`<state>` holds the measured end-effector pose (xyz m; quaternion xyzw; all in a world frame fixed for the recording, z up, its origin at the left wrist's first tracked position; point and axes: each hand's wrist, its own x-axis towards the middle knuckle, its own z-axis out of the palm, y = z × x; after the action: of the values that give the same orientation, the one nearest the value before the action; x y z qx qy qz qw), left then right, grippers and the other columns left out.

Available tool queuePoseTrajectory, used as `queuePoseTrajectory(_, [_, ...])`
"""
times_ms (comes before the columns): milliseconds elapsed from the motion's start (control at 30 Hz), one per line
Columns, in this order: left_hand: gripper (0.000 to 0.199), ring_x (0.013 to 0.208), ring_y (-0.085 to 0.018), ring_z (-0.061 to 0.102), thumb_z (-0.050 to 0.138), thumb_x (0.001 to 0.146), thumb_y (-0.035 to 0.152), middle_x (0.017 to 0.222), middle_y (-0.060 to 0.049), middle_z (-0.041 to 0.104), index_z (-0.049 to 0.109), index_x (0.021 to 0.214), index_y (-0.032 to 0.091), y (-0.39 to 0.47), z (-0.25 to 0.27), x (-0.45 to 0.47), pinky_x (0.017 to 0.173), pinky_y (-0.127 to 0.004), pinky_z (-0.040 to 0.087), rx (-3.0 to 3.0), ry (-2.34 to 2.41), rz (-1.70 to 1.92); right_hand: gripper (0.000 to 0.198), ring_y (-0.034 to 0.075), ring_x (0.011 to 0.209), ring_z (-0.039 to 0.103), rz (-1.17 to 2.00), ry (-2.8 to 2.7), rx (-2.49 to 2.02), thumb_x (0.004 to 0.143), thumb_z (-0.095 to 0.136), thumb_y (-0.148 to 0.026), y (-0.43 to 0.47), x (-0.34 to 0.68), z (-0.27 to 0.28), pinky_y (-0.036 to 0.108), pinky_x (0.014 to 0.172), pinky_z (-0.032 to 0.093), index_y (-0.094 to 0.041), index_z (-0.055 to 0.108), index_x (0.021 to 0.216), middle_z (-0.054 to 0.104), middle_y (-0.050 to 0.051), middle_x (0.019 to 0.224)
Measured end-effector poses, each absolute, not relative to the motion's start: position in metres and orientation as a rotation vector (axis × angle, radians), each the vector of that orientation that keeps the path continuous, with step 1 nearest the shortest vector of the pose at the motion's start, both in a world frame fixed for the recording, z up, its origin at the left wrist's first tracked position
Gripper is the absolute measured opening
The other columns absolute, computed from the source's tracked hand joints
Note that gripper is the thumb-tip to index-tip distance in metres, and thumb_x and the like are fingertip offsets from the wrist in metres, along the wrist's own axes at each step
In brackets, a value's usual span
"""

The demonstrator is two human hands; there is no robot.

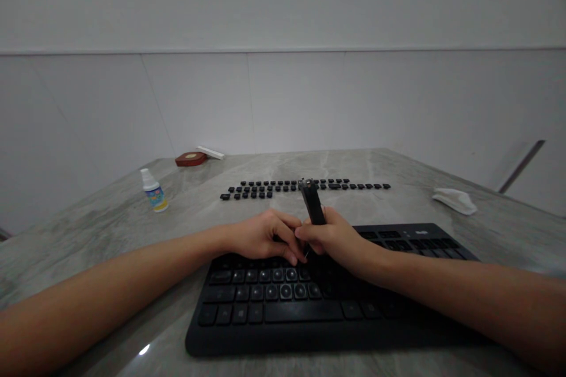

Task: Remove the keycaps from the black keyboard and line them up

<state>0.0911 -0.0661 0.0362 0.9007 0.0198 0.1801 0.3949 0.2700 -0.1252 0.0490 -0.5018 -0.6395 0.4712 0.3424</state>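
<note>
A black keyboard (305,311) lies in front of me, several of its key positions showing bare round domes. My right hand (332,241) is closed around a black nail clipper (313,203), its metal jaw end pointing up and a thin metal tip showing below the fingers at the upper key rows. Right beside it, my left hand (269,237) is closed, with curled fingertips down on the keys by that tip. Whatever those fingertips pinch is hidden. Behind the hands, removed black keycaps (259,189) lie in rows on the table.
A small white spray bottle (154,191) with a blue and yellow label stands at left. Farther back are a reddish-brown case (191,158) and a white strip (210,152). A crumpled white cloth or tissue (455,200) lies at right on the grey marbled table (110,212).
</note>
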Motion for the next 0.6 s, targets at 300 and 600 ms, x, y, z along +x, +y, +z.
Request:
queuePoseTrajectory(300, [0.011, 0.093, -0.016, 0.067, 0.071, 0.082, 0.009, 0.106, -0.006, 0.07, 0.076, 0.089, 0.018, -0.065, 0.034, 0.091, 0.087, -0.028, 0.053, 2.289, 0.073, 0.458, 0.031, 0.007, 0.042, 0.032, 1.112, -1.733, -1.192, 0.07, 0.055, -0.019, -0.132, 0.272, 0.043, 0.023, 0.043, 0.024, -0.018, 0.044, 0.041, 0.037, -0.005, 0.039])
queuePoseTrajectory(600, [0.012, 0.093, -0.016, 0.068, 0.07, 0.084, 0.01, 0.095, -0.004, 0.072, 0.075, 0.089, 0.02, -0.062, 0.032, 0.091, 0.089, -0.029, 0.053, 2.308, 0.044, 0.456, 0.031, 0.007, 0.043, 0.031, 0.954, -1.892, -0.993, 0.075, 0.05, -0.024, -0.138, 0.274, 0.04, 0.022, 0.044, 0.027, -0.017, 0.049, 0.045, 0.038, -0.005, 0.043])
